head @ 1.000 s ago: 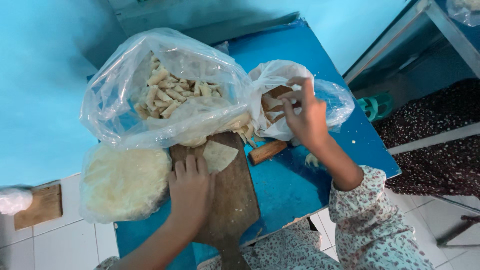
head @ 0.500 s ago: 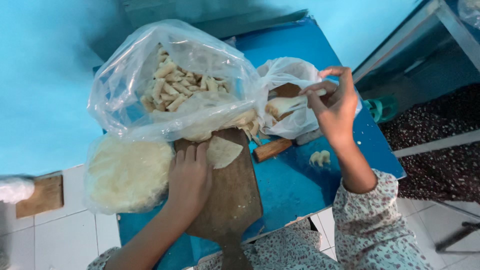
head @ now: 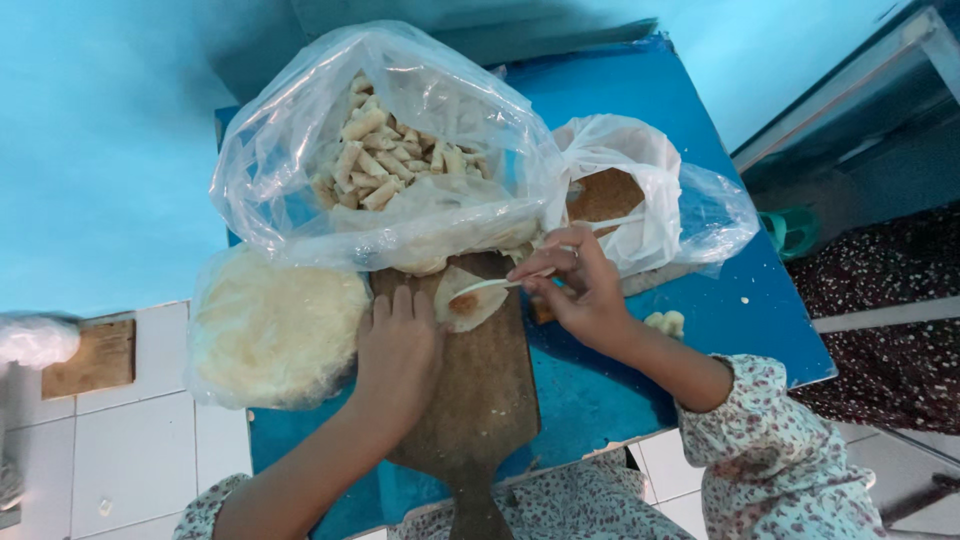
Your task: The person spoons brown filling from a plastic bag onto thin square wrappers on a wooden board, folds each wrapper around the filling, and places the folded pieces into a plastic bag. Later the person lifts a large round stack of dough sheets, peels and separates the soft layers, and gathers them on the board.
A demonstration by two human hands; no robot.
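Observation:
A small round dough wrapper (head: 466, 297) lies at the far end of a wooden board (head: 478, 390), with a dab of brown filling on it. My right hand (head: 578, 290) holds a white spoon (head: 492, 285) whose tip rests on the wrapper. My left hand (head: 397, 350) lies flat on the board, fingertips at the wrapper's near edge. Behind the right hand, a small plastic bag (head: 640, 195) holds brown filling (head: 606, 195).
A big clear bag of rolled pastries (head: 385, 150) stands at the back of the blue table (head: 730, 310). A bagged stack of wrappers (head: 270, 325) lies left of the board. A few finished pieces (head: 666, 322) sit at the right. White tiled floor lies below.
My right hand has come out of the filling bag and moved left with the spoon onto the wrapper. My left hand has stayed on the board.

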